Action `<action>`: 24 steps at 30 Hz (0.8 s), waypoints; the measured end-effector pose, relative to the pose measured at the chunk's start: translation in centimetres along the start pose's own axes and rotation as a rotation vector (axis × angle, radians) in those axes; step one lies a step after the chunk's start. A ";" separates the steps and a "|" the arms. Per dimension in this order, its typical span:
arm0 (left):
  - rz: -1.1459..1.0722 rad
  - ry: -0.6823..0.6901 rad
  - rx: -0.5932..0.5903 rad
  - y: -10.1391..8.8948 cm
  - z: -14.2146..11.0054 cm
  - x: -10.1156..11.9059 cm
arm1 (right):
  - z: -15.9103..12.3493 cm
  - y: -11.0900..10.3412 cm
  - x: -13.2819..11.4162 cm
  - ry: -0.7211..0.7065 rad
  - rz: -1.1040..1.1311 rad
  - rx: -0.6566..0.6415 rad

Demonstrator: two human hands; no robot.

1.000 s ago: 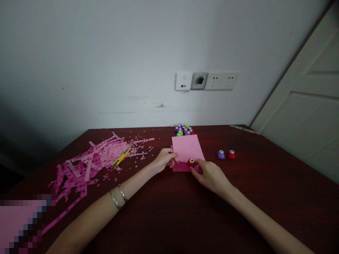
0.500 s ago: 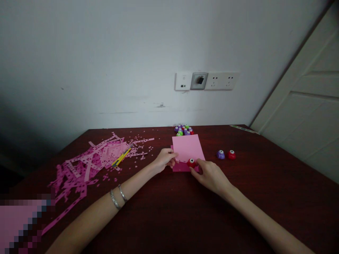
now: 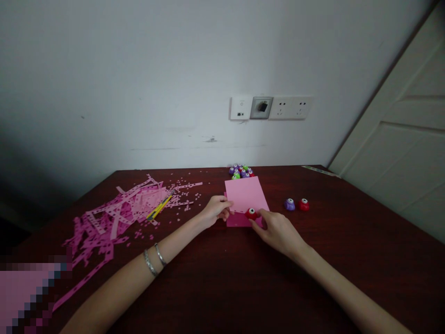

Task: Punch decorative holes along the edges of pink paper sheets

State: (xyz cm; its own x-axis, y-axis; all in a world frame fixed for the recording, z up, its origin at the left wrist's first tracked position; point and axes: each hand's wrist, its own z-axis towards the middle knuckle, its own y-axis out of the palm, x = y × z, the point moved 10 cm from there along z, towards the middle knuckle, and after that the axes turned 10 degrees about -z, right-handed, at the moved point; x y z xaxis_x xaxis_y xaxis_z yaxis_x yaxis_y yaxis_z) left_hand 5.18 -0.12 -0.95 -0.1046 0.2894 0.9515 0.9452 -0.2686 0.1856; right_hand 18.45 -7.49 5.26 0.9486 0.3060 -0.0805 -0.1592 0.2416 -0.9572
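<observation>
A light pink sheet of paper (image 3: pixel 245 192) lies over a darker pink sheet (image 3: pixel 238 220), with a row of small marks or holes along its near edge. My left hand (image 3: pixel 216 209) pinches the left edge of the light sheet between thumb and fingers. At the sheet's near edge is a small red craft punch (image 3: pixel 251 213) with a white top. My right hand (image 3: pixel 276 228) grips this punch from its right side, thumb below and index finger above. Whether the paper sits inside the punch's slot is too small to tell.
Left of the hands lies a heap of punched pink paper strips (image 3: pixel 121 208) with scattered bits and a yellow cutter knife (image 3: pixel 160 207). A purple punch (image 3: pixel 289 204) and another red punch (image 3: pixel 303 204) stand at right. Several more punches (image 3: pixel 239 171) cluster by the wall.
The light pink sheet's far edge has shifted slightly left. Both hands keep nearly the same place and grip.
</observation>
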 end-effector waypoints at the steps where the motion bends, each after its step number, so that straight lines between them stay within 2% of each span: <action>1: -0.001 0.000 -0.002 0.1 0.0 0.0 | 0.0 0.0 0.0 0.000 -0.013 0.005; 13: -0.011 0.025 0.000 -0.1 0.1 0.3 | 0.1 0.1 0.5 -0.008 0.024 -0.006; 24: -0.024 0.018 -0.029 0.0 0.3 -0.3 | -0.1 -0.2 -0.3 -0.036 0.005 0.030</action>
State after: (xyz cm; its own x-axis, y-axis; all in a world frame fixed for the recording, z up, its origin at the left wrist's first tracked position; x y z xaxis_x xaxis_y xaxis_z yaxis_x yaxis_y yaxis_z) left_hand 5.32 0.08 -1.27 -0.1333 0.2796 0.9508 0.9330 -0.2882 0.2156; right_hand 18.16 -7.68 5.42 0.9374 0.3401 -0.0746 -0.1724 0.2673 -0.9481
